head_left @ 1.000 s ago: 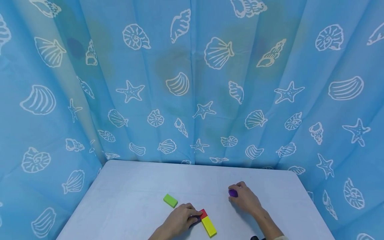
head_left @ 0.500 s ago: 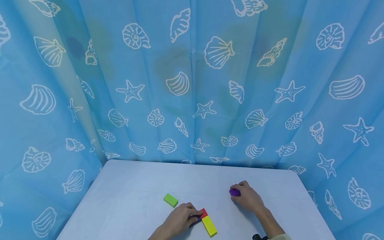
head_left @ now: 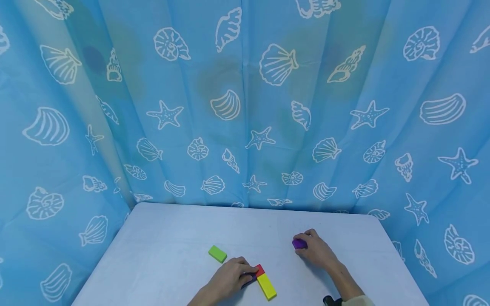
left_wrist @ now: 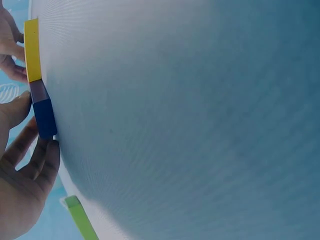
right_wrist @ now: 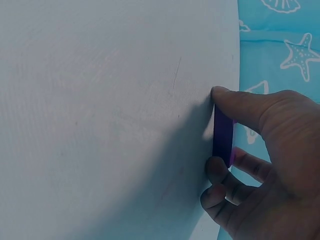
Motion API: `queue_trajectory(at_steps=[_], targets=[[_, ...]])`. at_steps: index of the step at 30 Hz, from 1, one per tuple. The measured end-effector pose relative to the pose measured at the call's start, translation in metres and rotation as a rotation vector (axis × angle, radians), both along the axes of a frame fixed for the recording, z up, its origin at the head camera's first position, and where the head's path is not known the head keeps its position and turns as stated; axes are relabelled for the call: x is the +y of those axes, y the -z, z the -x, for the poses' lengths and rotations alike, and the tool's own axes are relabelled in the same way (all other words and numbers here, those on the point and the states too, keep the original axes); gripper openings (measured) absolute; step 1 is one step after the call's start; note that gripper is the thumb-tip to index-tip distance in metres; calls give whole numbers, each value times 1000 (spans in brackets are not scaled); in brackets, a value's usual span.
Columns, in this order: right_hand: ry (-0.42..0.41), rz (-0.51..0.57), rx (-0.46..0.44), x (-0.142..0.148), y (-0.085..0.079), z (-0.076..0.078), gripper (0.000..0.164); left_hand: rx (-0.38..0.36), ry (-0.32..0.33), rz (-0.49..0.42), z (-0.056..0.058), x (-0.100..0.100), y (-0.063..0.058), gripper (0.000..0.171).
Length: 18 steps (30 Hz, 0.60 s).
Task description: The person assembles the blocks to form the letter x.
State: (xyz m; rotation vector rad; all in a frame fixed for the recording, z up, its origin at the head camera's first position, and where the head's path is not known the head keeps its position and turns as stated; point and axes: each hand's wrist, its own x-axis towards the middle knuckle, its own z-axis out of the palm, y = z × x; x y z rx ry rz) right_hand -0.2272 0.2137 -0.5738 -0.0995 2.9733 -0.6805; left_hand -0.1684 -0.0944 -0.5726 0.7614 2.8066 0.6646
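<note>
My left hand [head_left: 229, 278] pinches a dark blue block [left_wrist: 45, 119] between thumb and fingers at the front middle of the white table. Its index fingertip touches the small red block [head_left: 260, 270]. That red block meets the end of a longer yellow block [head_left: 266, 287], and the dark blue one lies against their left side. Farther right, my right hand [head_left: 315, 250] holds a purple block [right_wrist: 223, 135] by its two ends, thumb at one and fingers at the other, close over the tabletop. A lime green block [head_left: 217, 253] lies apart, just beyond the left hand.
The white table [head_left: 172, 229] runs back to a blue curtain [head_left: 245, 106] printed with white shells and starfish, which also hangs along both sides. A black device [head_left: 331, 301] sits at the right wrist by the sleeve.
Over the last second the right hand has shifted slightly right with the purple block in its grip. The left hand and the other blocks have stayed in place.
</note>
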Motion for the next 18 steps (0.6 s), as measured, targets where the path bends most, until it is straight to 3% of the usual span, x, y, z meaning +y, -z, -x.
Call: queue_trajectory(at_steps=[18], targets=[[-32,-11,22,3,3,-1,40,-7,1,4,0,-2,1,32]])
